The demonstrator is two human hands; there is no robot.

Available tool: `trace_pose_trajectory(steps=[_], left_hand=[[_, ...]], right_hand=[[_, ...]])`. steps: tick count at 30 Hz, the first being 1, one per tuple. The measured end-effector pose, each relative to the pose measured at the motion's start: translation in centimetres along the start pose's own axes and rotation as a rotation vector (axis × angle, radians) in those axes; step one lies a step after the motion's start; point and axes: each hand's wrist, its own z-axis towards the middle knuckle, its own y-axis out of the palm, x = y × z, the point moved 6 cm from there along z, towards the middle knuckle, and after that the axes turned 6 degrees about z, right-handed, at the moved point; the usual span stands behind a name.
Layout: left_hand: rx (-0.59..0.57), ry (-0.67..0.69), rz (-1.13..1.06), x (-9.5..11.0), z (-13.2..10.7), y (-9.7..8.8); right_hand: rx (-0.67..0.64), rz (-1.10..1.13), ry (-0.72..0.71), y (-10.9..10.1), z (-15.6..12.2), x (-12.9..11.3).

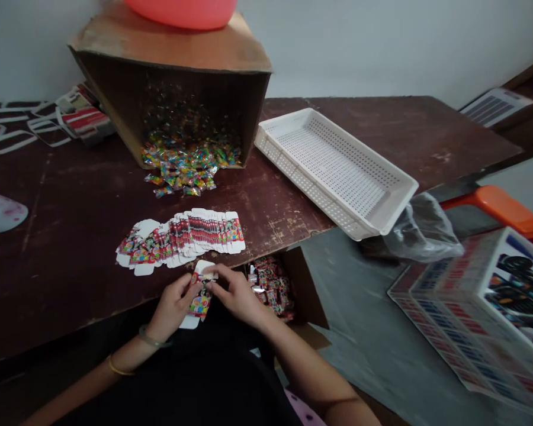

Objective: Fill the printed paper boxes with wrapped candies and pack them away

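My left hand (174, 305) and my right hand (234, 293) are both closed on one small printed carton blank (199, 299), held at the near edge of the dark wooden table (62, 236). Just beyond them a fanned row of flat carton blanks (182, 238) lies on the table. Farther back, a cardboard box (177, 89) lies on its side with several colourful wrapped candies (186, 165) spilling out of it.
A white perforated plastic tray (337, 171) overhangs the table's right edge. Below the table an open box holds filled packets (270, 287). A clear plastic bag (420, 231) and a printed display carton (484, 313) sit at the right. More flat blanks (44, 124) lie at the far left.
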Motion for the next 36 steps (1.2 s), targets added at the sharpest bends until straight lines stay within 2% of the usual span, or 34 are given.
trace_pose_trajectory(steps=[2,4,6,9,12,16,19,21,23,25,28,30,32,36], left_hand=[[0.065,0.034,-0.082,0.3,-0.8,-0.3],[0.091,0.067,-0.084,0.6,-1.7,-0.5],[0.082,0.088,-0.026,0.7,-2.4,-0.7],[0.008,0.066,-0.001,0.2,-3.3,-0.6],[-0.045,-0.003,-0.072,-0.5,-4.0,-0.4],[-0.111,-0.056,-0.119,-0.8,-5.2,0.0],[-0.195,-0.024,-0.065,-0.9,-6.2,0.4],[-0.203,-0.010,-0.013,-1.0,-6.9,0.2],[-0.171,-0.057,-0.053,-1.3,-7.3,-0.1],[-0.157,-0.178,-0.181,-2.1,-7.5,-0.3],[-0.235,-0.390,-0.355,-3.5,-7.6,0.1],[-0.293,-0.474,-0.446,-4.1,-7.4,0.6],[-0.322,-0.503,-0.532,-4.5,-7.3,0.9],[-0.401,-0.484,-0.716,-4.6,-7.6,1.3]], right_hand=[[0.168,0.153,0.064,0.3,-0.9,1.4],[0.201,0.383,0.172,1.0,-1.7,2.9],[0.146,0.640,0.296,1.9,-2.5,4.0],[0.054,0.968,0.475,2.8,-3.6,4.9],[-0.021,1.090,0.575,3.1,-4.5,5.0],[-0.106,1.042,0.646,3.4,-4.7,5.6],[-0.161,0.965,0.748,4.1,-4.7,6.6],[-0.203,0.840,0.752,4.5,-4.6,7.0],[-0.244,0.670,0.676,4.7,-4.3,6.8],[-0.255,0.479,0.531,4.8,-4.1,5.9],[-0.251,0.173,0.250,4.9,-4.2,3.6],[-0.253,0.010,0.104,5.3,-4.6,2.4],[-0.230,-0.064,0.064,5.6,-4.8,2.1],[-0.177,-0.023,0.210,5.5,-4.4,3.5]])
